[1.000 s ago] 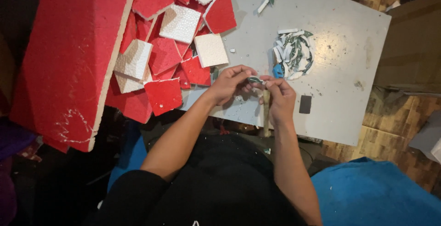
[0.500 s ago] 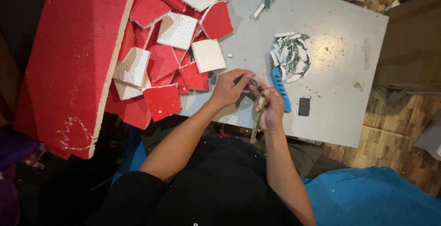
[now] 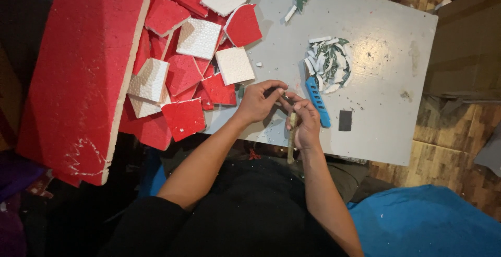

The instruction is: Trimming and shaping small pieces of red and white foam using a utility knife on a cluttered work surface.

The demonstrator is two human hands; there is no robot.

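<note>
wooden stick point(image 3: 291, 139) sits pinched in my right hand point(image 3: 307, 124); my left hand point(image 3: 259, 102) pinches its top end, blue comb-like tool point(image 3: 318, 102) at three o'clock on the grey surface point(image 3: 386, 69).

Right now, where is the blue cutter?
Head view: the blue cutter lies on the grey board, just right of the right hand, below the green-white scrap pile.

Grey table point(image 3: 376, 69); wooden plank floor point(image 3: 443, 158); blue cloth point(image 3: 428, 220) at lower right

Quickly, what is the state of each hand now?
Left hand: fingers pinched together, on what cannot be told.
Right hand: closed around a thin wooden stick.
</note>
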